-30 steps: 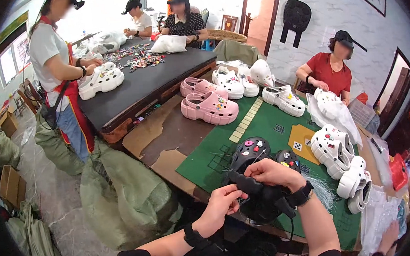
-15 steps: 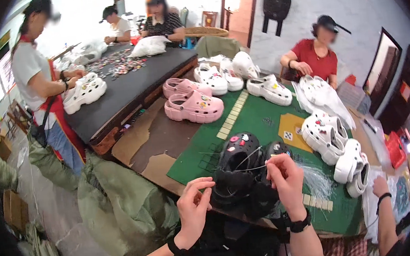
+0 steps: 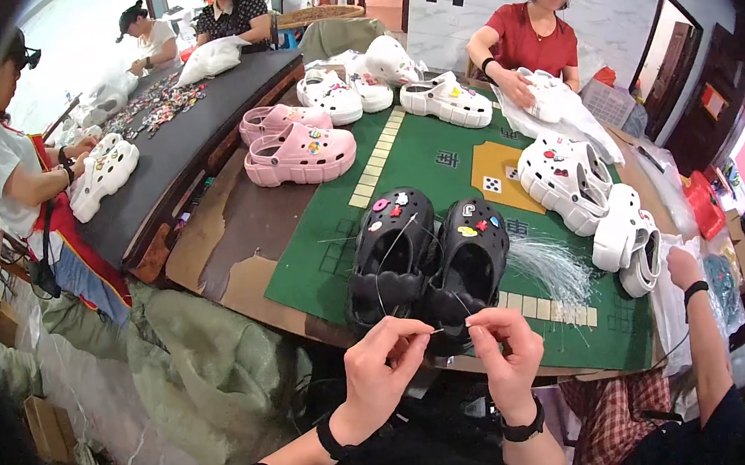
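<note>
Two black clogs (image 3: pixel 428 259) with coloured charms lie side by side on the green mat (image 3: pixel 437 160), close to the table's near edge. Just below them, my left hand (image 3: pixel 384 369) and my right hand (image 3: pixel 503 354) meet fingertip to fingertip. Both pinch the ends of a thin clear plastic tie (image 3: pixel 439 330) that loops up through the clogs. A black band sits on each wrist.
A bundle of clear ties (image 3: pixel 553 270) lies right of the black clogs. Pink clogs (image 3: pixel 299 150) and white clogs (image 3: pixel 576 184) stand on the table. A neighbour's hand (image 3: pixel 684 267) rests at the right. Other people work at the far side. Green sacks (image 3: pixel 223 352) fill the floor at left.
The black clogs now rest on the mat rather than held up. My hands have dropped below them and drawn together on the tie. The view has tilted down and closer.
</note>
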Action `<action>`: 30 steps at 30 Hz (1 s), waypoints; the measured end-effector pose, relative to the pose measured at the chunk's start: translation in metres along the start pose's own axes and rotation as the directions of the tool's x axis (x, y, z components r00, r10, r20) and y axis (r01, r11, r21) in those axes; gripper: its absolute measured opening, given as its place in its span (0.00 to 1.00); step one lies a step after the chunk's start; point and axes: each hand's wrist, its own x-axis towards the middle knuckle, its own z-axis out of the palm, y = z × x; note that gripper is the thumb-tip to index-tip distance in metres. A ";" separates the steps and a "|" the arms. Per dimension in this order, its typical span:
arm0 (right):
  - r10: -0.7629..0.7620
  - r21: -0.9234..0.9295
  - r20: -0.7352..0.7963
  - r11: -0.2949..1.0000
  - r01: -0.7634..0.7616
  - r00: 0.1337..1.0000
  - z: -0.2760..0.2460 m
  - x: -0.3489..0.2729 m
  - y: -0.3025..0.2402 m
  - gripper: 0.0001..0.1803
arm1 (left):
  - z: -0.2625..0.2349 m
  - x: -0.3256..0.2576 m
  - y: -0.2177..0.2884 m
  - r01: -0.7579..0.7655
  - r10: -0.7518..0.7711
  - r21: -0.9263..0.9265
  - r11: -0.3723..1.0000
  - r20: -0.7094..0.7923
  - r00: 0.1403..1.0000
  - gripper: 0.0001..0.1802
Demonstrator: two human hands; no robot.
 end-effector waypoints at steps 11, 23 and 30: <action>0.118 0.034 0.111 0.992 -0.123 0.987 0.008 -0.017 0.011 0.07 | 0.003 -0.002 0.003 0.010 -0.010 -0.010 1.000 0.029 1.000 0.07; 0.055 0.079 0.028 0.995 -0.057 0.998 0.017 -0.020 0.026 0.08 | 0.005 -0.004 -0.002 -0.014 0.010 0.070 0.997 0.049 0.999 0.08; 0.109 0.139 -0.063 0.985 -0.099 0.992 0.011 -0.019 0.022 0.07 | 0.006 -0.004 0.002 -0.022 0.021 0.096 0.995 0.013 1.000 0.06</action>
